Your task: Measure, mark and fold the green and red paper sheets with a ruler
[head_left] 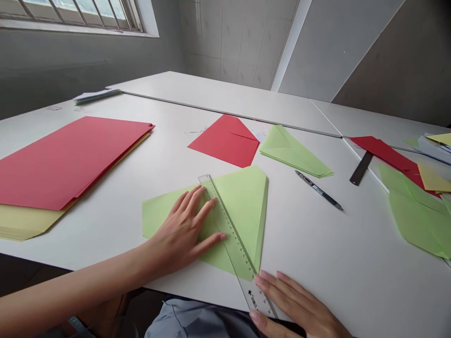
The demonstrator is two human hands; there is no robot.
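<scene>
The left hand [188, 225] spreads over the ruler [235, 249] and the right hand [296, 307] splays at its near end, above green paper [248, 202] probably light, crease-prone, best held by its edges.

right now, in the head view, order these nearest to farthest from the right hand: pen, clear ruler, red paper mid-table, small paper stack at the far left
1. Clear ruler: at the fingertips of the right hand, on its left.
2. Pen: on the table beyond the hand.
3. Red paper: farther back, mid-table.
4. Small paper stack: farthest, back left.
</scene>
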